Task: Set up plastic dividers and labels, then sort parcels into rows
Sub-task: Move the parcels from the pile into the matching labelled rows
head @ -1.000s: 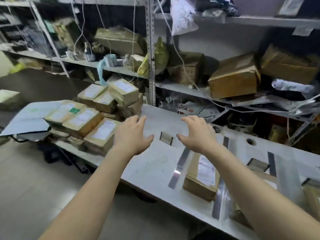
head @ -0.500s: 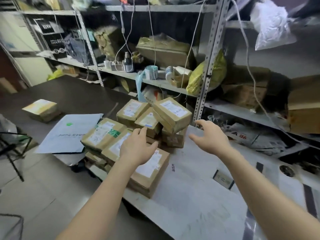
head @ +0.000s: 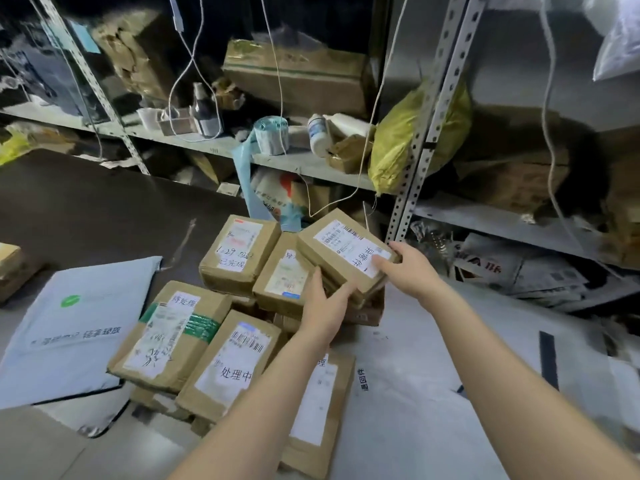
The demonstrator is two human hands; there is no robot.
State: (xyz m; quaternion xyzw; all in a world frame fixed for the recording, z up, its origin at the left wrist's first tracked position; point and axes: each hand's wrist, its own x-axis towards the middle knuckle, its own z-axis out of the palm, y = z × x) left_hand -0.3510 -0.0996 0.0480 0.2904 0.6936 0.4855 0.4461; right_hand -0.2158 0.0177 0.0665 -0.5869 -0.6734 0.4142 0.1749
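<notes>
A heap of brown cardboard parcels with white labels sits on the white table (head: 415, 393). The top parcel (head: 332, 247) lies tilted at the heap's far right. My left hand (head: 323, 306) grips its near left edge, thumb on the side and fingers beneath. My right hand (head: 403, 268) holds its right end, thumb on the label. Around it lie a parcel with red print (head: 239, 254), one with green tape (head: 173, 334), one with a barcode label (head: 232, 365) and one under my left forearm (head: 318, 403).
A grey mailer bag (head: 76, 327) lies left of the heap on a dark table (head: 86, 209). Metal shelving (head: 412, 188) stands right behind, stuffed with boxes, a yellow bag (head: 401, 143), a label roll (head: 272, 135) and hanging cords. A black strip (head: 549, 358) lies at right.
The view swung left from the dividers to the parcel heap. Both hands went from hovering open to taking hold of the top tilted parcel.
</notes>
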